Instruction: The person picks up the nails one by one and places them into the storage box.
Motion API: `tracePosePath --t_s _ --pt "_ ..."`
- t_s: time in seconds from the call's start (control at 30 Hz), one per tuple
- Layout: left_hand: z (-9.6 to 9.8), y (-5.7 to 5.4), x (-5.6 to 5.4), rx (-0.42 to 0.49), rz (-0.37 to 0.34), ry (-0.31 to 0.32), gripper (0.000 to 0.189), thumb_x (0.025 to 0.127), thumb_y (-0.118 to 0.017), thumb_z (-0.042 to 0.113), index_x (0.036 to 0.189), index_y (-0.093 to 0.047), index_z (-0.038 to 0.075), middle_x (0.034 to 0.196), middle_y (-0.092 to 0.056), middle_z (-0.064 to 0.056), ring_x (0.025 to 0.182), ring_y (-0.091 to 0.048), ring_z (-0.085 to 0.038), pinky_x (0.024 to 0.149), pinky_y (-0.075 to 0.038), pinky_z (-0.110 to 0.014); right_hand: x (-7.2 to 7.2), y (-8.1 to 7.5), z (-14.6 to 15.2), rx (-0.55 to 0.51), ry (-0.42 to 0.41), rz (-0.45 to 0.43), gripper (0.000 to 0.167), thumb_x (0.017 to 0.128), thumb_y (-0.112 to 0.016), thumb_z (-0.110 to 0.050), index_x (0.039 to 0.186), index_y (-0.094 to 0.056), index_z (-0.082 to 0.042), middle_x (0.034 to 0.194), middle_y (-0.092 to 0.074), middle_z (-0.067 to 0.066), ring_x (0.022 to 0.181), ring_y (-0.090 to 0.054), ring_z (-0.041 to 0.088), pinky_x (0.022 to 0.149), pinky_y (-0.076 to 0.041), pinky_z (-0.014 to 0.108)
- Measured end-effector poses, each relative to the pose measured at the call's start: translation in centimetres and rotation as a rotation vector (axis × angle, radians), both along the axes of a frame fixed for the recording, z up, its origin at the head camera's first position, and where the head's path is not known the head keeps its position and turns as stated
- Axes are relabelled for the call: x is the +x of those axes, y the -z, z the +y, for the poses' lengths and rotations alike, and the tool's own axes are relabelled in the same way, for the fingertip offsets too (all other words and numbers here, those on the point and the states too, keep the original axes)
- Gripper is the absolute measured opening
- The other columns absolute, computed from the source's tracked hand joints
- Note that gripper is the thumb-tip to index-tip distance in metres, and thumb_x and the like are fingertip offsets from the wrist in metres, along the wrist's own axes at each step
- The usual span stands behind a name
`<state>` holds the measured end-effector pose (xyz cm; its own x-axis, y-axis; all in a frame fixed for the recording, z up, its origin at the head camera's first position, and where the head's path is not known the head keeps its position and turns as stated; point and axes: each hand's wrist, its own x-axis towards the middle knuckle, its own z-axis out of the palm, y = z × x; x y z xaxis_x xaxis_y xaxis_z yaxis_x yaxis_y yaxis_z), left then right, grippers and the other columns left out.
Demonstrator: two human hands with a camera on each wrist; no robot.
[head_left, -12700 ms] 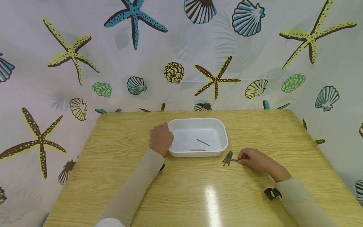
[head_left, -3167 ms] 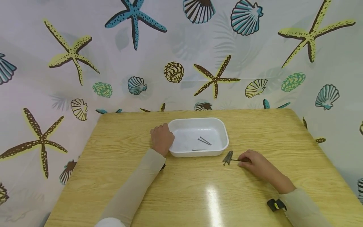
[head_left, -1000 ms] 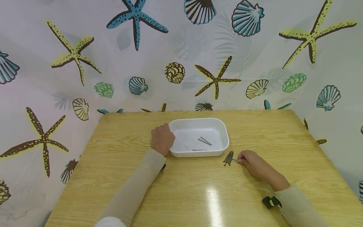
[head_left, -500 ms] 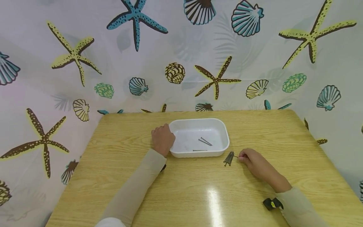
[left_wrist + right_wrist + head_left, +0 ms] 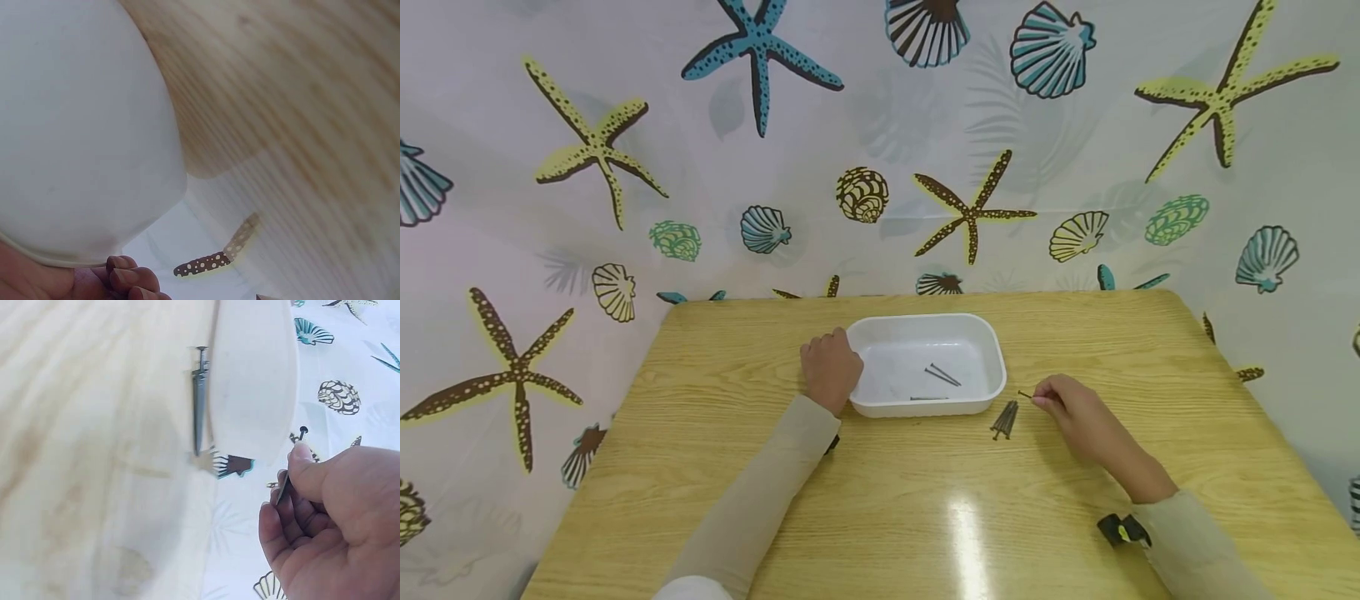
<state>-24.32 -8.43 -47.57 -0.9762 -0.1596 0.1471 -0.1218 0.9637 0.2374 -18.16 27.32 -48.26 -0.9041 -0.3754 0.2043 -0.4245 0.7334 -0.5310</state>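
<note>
My left hand (image 5: 831, 369) grips the left end of a white plastic tray (image 5: 925, 409); in the left wrist view the thumb and curled fingers (image 5: 134, 278) are at its rim. Inside the tray lie three nails, two side by side (image 5: 943, 375) and one along the near wall (image 5: 929, 398). My right hand (image 5: 1072, 412) pinches a single nail (image 5: 1025, 394) between thumb and fingers, its head toward the tray. That nail's head (image 5: 304, 430) sticks out past the thumb in the right wrist view. Below it, a small pile of nails (image 5: 1004, 420) rests beside the tray's near right corner.
A wooden table (image 5: 880, 500) carries everything, with a bright glare streak near its front. Behind and at both sides hangs a white cloth (image 5: 805, 167) printed with starfish and shells. A black strap (image 5: 1123, 530) is around the right wrist.
Since the earliest frame, the nails in the tray have gone from two to three. In the last half second my right hand has drawn a nail up off the pile, toward the tray's level.
</note>
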Motion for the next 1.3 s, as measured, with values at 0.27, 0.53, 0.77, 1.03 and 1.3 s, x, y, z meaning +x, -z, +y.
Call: tracePosePath --t_s 0.27,0.53,0.77,1.03,1.3 --pt "-0.1 0.1 0.0 -0.011 0.01 0.0 0.019 0.088 -0.047 0.016 0.095 -0.059 0.003 0.086 -0.063 -0.014 0.082 -0.056 -0.031 0.078 -0.038 -0.044 -0.4 -1.8 -1.6 -0.033 -0.035 0.047 0.008 0.094 -0.053 -0.012 0.092 -0.058 -0.006 0.081 -0.053 0.002 0.069 -0.045 0.015 0.059 -0.041 0.028" --pt "-0.2 0.3 -0.2 -0.002 0.009 0.003 0.017 0.088 -0.046 0.016 0.093 -0.058 0.004 0.084 -0.062 -0.013 0.081 -0.055 -0.03 0.077 -0.037 -0.043 -1.1 -2.8 -3.7 -0.068 -0.068 0.018 0.007 0.093 -0.055 -0.012 0.092 -0.058 -0.006 0.082 -0.052 0.002 0.07 -0.044 0.016 0.059 -0.04 0.027" --pt "-0.1 0.2 -0.1 0.0 0.009 0.006 0.018 0.088 -0.047 0.016 0.095 -0.059 0.004 0.085 -0.062 -0.013 0.08 -0.055 -0.03 0.077 -0.037 -0.043 -1.7 -3.5 -5.7 -0.088 -0.116 -0.018 0.008 0.092 -0.056 -0.012 0.089 -0.058 -0.004 0.079 -0.05 0.002 0.069 -0.044 0.016 0.058 -0.039 0.027" --pt "-0.2 0.3 -0.2 0.0 0.003 0.007 0.019 0.089 -0.047 0.017 0.096 -0.059 0.004 0.085 -0.062 -0.012 0.08 -0.055 -0.03 0.076 -0.037 -0.044 -2.5 -3.3 -7.8 -0.081 -0.156 -0.063 0.008 0.091 -0.057 -0.012 0.087 -0.058 -0.005 0.078 -0.052 0.004 0.069 -0.044 0.015 0.06 -0.04 0.029" --pt "-0.2 0.4 -0.3 -0.012 -0.006 -0.003 0.02 0.089 -0.048 0.017 0.098 -0.06 0.004 0.088 -0.063 -0.012 0.082 -0.055 -0.029 0.077 -0.037 -0.043 -3.2 -2.8 -9.4 -0.065 -0.184 -0.063 0.006 0.09 -0.059 -0.01 0.086 -0.058 -0.006 0.081 -0.057 0.006 0.07 -0.046 0.014 0.061 -0.041 0.029"
